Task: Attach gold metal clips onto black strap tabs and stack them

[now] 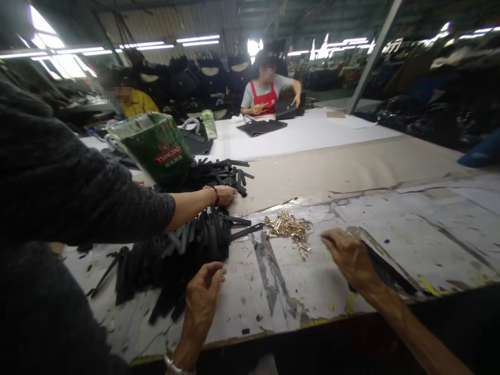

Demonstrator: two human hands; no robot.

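Observation:
My left hand (202,297) is at the front of the table, its fingers curled and the thumb close to the index finger. Whatever it may hold does not show. Beside it lies a heap of black strap pieces (211,234), with several strips jutting to the right. My right hand (349,258) is over the table on the other side, fingertips pinched together and mostly turned from view. Between the hands, farther back, is a small pile of gold-coloured metal fittings (287,225). A long dark strip (390,271) lies beside and partly behind my right hand.
At left, a co-worker's arm (191,204) reaches across to another pile of black strips (224,169). A green Tsingtao carton (162,148) stands behind it. Across the table, a person in a red apron (265,99) handles a dark piece. A metal post (373,57) rises beyond.

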